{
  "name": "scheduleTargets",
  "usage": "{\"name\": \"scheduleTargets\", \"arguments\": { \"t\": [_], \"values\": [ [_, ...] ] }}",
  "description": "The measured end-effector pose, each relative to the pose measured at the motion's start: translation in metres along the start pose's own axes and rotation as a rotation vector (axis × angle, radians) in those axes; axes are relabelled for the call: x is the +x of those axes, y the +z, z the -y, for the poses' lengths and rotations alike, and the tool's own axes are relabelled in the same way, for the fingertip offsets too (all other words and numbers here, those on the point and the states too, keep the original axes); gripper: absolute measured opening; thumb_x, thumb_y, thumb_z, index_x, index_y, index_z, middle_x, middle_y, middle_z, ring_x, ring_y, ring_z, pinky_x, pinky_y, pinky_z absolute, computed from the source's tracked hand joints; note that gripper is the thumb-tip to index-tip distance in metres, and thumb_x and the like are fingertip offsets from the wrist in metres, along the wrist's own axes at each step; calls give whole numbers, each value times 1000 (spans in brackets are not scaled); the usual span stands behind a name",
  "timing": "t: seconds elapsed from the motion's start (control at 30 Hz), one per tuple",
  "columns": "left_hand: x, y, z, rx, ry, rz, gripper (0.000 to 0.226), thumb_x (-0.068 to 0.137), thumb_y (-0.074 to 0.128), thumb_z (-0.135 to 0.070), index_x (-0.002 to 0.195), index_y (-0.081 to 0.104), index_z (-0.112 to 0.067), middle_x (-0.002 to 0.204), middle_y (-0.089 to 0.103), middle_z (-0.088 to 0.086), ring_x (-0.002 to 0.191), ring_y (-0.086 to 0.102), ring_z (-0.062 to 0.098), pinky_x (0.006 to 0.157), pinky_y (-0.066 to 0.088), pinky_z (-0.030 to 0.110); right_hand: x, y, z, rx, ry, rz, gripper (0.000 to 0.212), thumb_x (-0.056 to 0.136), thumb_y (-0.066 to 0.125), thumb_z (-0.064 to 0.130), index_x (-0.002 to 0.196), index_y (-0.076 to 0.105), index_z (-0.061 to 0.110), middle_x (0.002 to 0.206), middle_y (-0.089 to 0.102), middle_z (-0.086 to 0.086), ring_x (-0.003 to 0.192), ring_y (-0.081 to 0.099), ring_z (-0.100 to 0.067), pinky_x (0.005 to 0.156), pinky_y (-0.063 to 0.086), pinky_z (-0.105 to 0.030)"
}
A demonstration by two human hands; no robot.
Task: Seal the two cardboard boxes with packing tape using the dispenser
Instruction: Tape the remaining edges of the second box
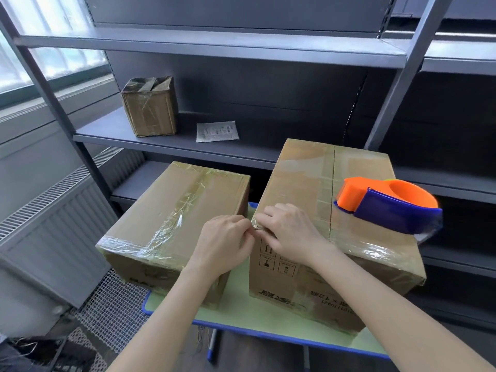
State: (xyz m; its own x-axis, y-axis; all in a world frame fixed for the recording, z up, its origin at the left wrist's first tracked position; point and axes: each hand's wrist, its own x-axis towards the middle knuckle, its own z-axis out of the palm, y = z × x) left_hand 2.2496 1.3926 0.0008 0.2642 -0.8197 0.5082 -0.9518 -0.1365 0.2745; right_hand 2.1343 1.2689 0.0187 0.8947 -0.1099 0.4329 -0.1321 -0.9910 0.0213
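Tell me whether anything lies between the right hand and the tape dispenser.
Nothing visible does. The right hand pinches tape with the left hand at the near left corner of the larger box; the tape dispenser sits on the same box top, toward its right edge, with only taped cardboard between them.

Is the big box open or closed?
Closed: the big box has its flaps flat, meeting along a middle seam, and the tape dispenser sits on top.

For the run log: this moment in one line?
left hand and right hand pinch tape at big box corner | dispenser lying on big box | small box taped
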Motion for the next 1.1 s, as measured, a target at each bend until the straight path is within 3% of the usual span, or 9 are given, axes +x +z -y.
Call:
{"name": "scheduleTargets", "arguments": {
  "t": [0.17, 0.23, 0.3, 0.37, 0.5, 0.6, 0.73, 0.93, 1.1],
  "values": [
    [-1, 0, 2, -107, -34, -99, 23, 78, 41, -20, 76, 61, -11, 71, 60, -5, 64, 55, 14, 53, 45, 26, -1, -2, -3, 48, -8, -12, 16, 82, 64, 27, 71, 55, 18, 61, 49, 4, 55, 33, -13, 52, 28, -26],
    [0, 3, 7, -176, 23, -77, 31, 83, 41, -15, 104, 62, -8, 104, 63, 0, 97, 56, 13, 79, 48, 23, 0, -2, -1, 26, -11, -14, 20, 86, 49, 32, 73, 59, 19, 62, 52, 4, 53, 43, -16, 51, 30, -25],
    [-1, 12, 10, -361, 59, 75, 45, 91, 39, -9, 135, 48, -9, 139, 47, -2, 130, 40, 7, 105, 34, 19, -1, -2, 1, -8, -14, -17, 26, 85, 42, 32, 72, 60, 19, 63, 54, 3, 54, 49, -18, 52, 30, -24],
    [-6, 20, 11, -509, 34, 199, 50, 96, 37, -15, 146, 33, -15, 152, 28, -12, 139, 26, 1, 112, 25, 18, -2, -2, 3, 10, -4, -21, 23, 84, 42, 29, 71, 58, 18, 63, 53, 3, 54, 49, -19, 52, 30, -24],
    [-7, 30, 19, -390, 102, 162, 53, 98, 30, -40, 144, 37, -13, 152, 27, -8, 141, 22, 6, 115, 20, 20, -5, -4, 5, 69, 44, -2, 23, 86, 41, 31, 78, 59, 19, 68, 56, 3, 59, 52, -20, 53, 40, -28],
    [7, 22, 20, -237, 211, 163, 62, 98, 21, -51, 140, 43, -11, 147, 35, 0, 139, 25, 9, 115, 19, 24, -9, -11, 4, 174, 120, 15, 30, 91, 36, 35, 85, 59, 17, 73, 50, 7, 67, 47, -17, 62, 38, -29],
    [21, 24, 9, -104, 377, 159, 54, 97, 31, -42, 136, 48, -8, 142, 44, 4, 136, 33, 21, 113, 24, 30, -31, -25, -11, 138, 191, -27, 35, 91, 39, 44, 84, 56, 15, 77, 45, 9, 72, 38, -9, 69, 32, -23],
    [18, 35, 2, -208, 289, 80, 43, 94, 42, -32, 128, 58, -11, 133, 54, -2, 131, 43, 18, 111, 27, 24, -62, -28, -28, -157, 164, -69, 37, 81, 54, 51, 76, 50, 14, 66, 51, 2, 57, 43, -13, 51, 37, -23],
    [17, 27, -9, -38, 304, 80, 48, 95, 39, -37, 131, 55, -9, 137, 51, 3, 134, 39, 20, 113, 27, 38, -60, -28, -27, -196, 121, -49, 33, 84, 51, 46, 78, 52, 14, 68, 53, 0, 58, 50, -15, 49, 38, -24]
  ]
}}
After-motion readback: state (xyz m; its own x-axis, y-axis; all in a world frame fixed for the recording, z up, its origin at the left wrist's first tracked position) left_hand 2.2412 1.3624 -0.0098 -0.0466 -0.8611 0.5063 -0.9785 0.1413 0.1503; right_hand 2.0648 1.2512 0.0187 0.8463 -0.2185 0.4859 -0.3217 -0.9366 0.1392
